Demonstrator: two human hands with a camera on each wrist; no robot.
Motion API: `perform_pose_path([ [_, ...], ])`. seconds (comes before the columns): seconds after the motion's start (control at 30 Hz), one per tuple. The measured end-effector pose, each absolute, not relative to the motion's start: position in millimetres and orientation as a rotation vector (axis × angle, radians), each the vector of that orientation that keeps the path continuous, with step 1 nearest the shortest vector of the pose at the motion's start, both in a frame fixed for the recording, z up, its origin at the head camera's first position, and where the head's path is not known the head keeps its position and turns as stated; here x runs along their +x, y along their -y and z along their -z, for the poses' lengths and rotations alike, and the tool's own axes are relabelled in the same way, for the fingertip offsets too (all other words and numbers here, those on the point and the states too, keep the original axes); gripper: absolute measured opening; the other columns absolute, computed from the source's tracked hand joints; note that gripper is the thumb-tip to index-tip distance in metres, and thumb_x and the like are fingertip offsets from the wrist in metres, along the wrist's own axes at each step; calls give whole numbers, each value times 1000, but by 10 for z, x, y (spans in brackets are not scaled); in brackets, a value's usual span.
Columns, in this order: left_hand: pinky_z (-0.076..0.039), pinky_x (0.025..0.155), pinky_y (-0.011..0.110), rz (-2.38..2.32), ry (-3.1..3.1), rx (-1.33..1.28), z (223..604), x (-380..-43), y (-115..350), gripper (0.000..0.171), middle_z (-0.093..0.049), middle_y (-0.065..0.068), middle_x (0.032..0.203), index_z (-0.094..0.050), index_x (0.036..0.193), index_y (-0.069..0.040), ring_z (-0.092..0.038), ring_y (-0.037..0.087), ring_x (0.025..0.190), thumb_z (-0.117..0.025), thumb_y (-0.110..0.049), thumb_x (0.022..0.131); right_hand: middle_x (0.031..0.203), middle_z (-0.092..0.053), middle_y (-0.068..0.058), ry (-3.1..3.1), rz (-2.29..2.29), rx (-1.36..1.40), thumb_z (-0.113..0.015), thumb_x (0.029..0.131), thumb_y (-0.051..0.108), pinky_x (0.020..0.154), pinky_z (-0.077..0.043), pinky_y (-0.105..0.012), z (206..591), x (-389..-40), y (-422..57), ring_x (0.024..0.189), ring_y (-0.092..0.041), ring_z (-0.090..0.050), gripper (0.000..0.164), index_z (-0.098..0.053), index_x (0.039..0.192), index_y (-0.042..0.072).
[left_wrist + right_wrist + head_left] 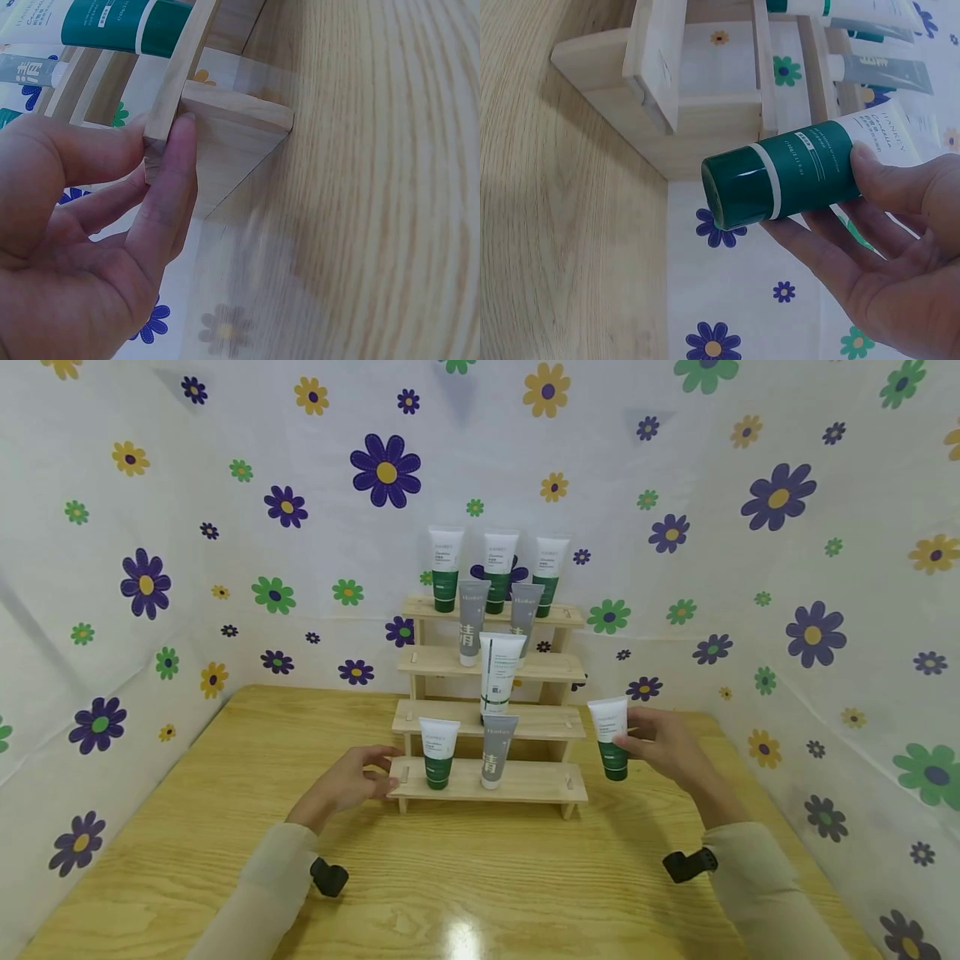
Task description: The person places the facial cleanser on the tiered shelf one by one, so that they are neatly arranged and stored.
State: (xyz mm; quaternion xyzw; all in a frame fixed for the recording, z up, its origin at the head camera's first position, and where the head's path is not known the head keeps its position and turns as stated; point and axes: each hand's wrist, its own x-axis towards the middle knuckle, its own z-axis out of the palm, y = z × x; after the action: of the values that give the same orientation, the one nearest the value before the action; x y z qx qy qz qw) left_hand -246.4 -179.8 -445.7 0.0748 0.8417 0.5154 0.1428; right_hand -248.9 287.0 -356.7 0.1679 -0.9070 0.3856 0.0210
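My left hand (358, 783) pinches the left end of the lowest step of a wooden tiered stand (532, 785), thumb above and fingers below, as the left wrist view shows. To the right of the stand, my right hand (663, 743) holds a white and green squeeze tube (609, 739) above the table, cap downward. The bottom step bears another white and green tube (438, 756) at its left and a grey tube (497, 752) near its middle. One white tube (498, 672) with a thin green band stands on the step above.
Two grey tubes (471, 622) stand on the third step. Along the top step are three white and green tubes (445, 568). The stand is on a wood-grain table (420, 877), with flower-printed cloth (315, 468) at the back and sides.
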Motion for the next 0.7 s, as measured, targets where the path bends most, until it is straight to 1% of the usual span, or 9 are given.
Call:
perform_pose_path([
  [0.1,-64,84,37,-1489,-2430,223,4460,-2462,1801,53,-58,24,130,-51,147,0,-69,20,95,-68,-3,97,129,-65,-32,2794,-1227,536,-66,100,7,89,-63,-51,3569,-2487,-2815,117,-50,-67,42,-56,138,-10],
  [0.37,-64,84,37,-1493,-2426,249,4463,-2454,1818,54,-58,24,130,-50,148,1,-69,21,97,-68,-3,97,130,-65,-31,2766,-1290,541,-65,101,7,92,-61,-55,3582,-2489,-2696,118,-49,-66,41,-57,138,-8],
  [0.7,-64,85,39,-1502,-2420,271,4462,-2438,1811,56,-58,25,131,-49,148,1,-69,22,99,-69,-4,97,127,-67,-31,2715,-1335,544,-65,99,1,90,-62,-51,3627,-2459,-2593,115,-48,-68,37,-60,135,-8],
])
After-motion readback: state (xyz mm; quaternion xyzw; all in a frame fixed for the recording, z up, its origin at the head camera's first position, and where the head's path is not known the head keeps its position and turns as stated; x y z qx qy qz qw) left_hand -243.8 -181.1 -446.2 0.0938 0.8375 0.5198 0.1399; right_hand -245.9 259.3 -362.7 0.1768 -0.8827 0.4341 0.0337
